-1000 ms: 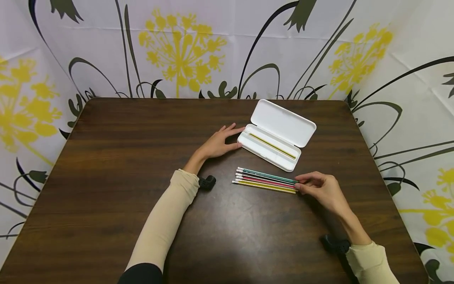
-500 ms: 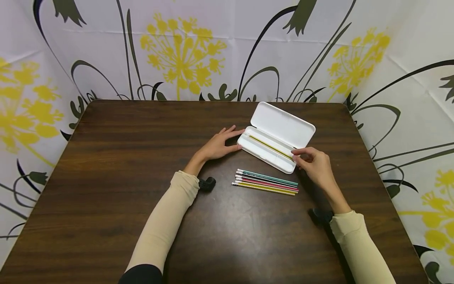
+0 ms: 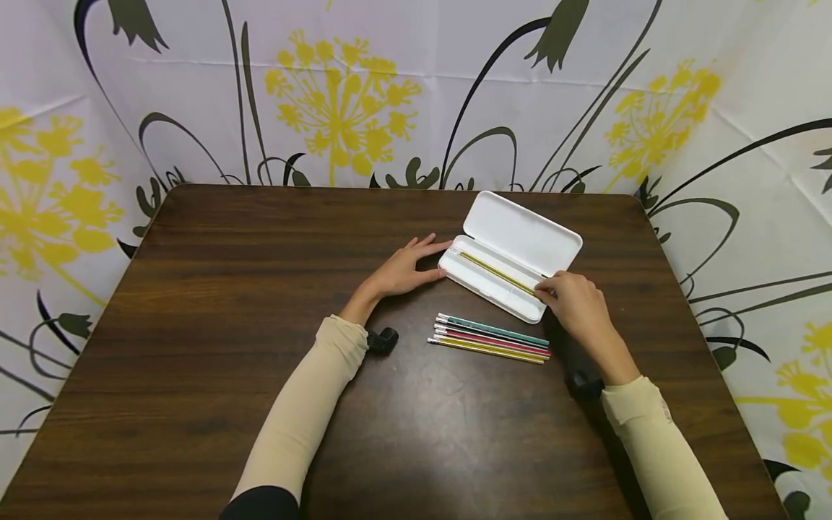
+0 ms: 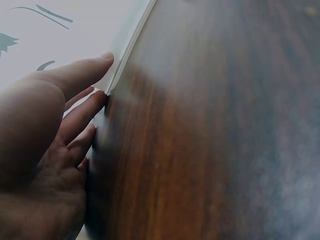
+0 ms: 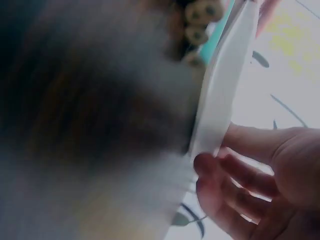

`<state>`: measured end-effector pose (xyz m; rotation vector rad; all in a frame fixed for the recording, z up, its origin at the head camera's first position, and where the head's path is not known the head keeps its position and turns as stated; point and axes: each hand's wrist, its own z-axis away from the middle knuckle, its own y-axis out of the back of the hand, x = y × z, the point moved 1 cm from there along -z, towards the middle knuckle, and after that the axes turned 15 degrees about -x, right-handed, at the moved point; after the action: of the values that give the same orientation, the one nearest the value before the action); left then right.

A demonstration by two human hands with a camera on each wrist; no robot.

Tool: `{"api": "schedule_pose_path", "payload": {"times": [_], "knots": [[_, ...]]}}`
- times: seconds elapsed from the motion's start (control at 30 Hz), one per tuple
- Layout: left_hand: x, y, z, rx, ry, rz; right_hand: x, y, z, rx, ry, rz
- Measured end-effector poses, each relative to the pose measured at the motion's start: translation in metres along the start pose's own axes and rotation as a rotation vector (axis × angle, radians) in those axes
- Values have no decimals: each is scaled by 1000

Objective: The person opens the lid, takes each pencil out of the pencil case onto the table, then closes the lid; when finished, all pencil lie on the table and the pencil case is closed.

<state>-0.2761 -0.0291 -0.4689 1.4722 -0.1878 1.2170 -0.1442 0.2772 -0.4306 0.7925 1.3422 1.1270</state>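
Note:
A white pencil case (image 3: 484, 287) lies unfolded on the table, its lid (image 3: 525, 235) tipped back. Inside rests one gold pencil (image 3: 494, 269). My left hand (image 3: 403, 273) steadies the case's left end, fingers mostly straight and spread; in the left wrist view the thumb (image 4: 85, 72) reaches its edge. At the right end, my right hand (image 3: 575, 300) has curled fingers and pinches the pencil's end; the case wall (image 5: 217, 100) hides the fingertips' contact in the right wrist view. In front of the case lies a row of several loose pencils (image 3: 490, 339), teal, black, pink and gold.
The brown wooden table (image 3: 227, 325) stands against a white cloth (image 3: 442, 94) with yellow and grey plant prints. Each wrist carries a black camera (image 3: 382, 341). Pencil ends (image 5: 197, 35) show beside the case in the right wrist view.
My right hand has left the right ends of the loose pencils and moved up and slightly left to the pencil inside the case. The left hand stays at the case.

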Motion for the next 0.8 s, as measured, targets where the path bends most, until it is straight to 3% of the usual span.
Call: {"api": "schedule_pose_path", "payload": {"times": [0.13, 0.33, 0.8], "knots": [[1, 3, 1, 7, 2, -2, -8, 6, -3, -39, -9, 68], [1, 3, 2, -8, 12, -16, -9, 9, -5, -104, -14, 8], [1, -1, 1, -6, 9, -7, -8, 6, -1, -79, 23, 99]]}}
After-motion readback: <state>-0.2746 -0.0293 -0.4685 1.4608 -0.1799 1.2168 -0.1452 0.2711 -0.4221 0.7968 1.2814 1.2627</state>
